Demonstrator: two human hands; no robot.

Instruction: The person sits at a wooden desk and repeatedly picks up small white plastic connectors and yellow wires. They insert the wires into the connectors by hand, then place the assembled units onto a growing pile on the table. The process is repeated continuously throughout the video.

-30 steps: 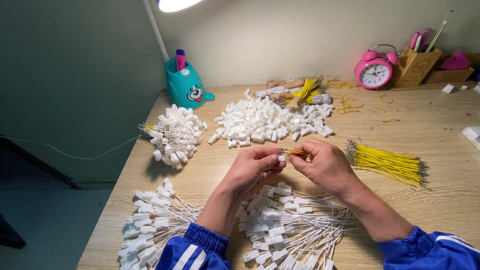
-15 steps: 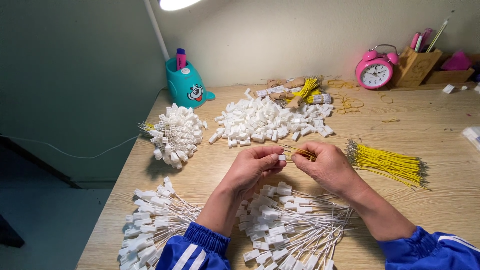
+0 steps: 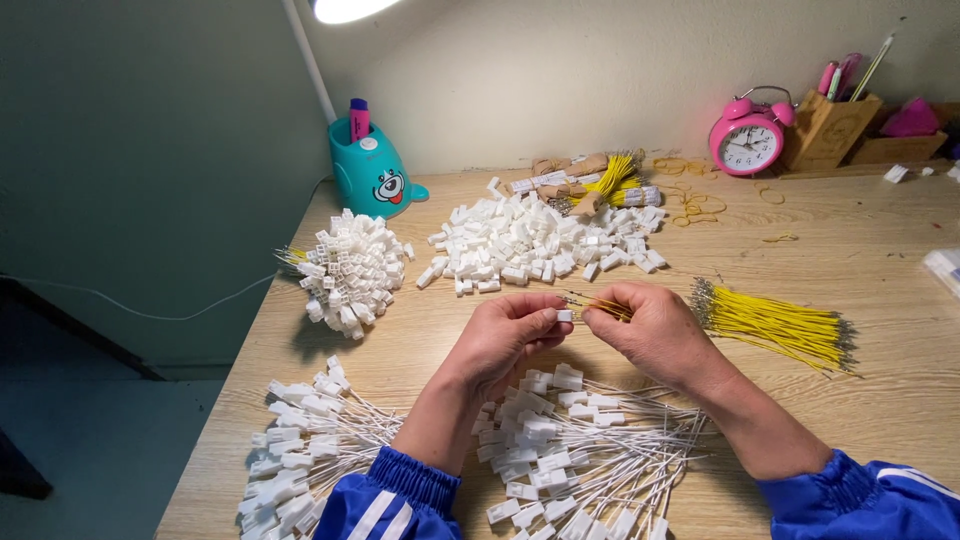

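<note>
- At counter centre, small white connector (image 3: 565, 315) pinched in left hand (image 3: 505, 340) fingertips.
- Right hand (image 3: 655, 335) clamped on thin yellow wires (image 3: 600, 303), their tips at the connector.
- Near: finished white wired connectors (image 3: 570, 450).
- Right: yellow wire bundle (image 3: 775, 325).
- Far: loose white connector pile (image 3: 530, 240), pink alarm clock (image 3: 748, 140).
- Wooden counter (image 3: 880, 400).

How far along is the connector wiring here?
Done: two heaps of wired white connectors and near the person, plus a bundled cluster. In hand: the left hand pinches a white connector while the right hand holds thin wire to it. Left: a big pile of loose connectors and a bundle of yellow wires.
</note>
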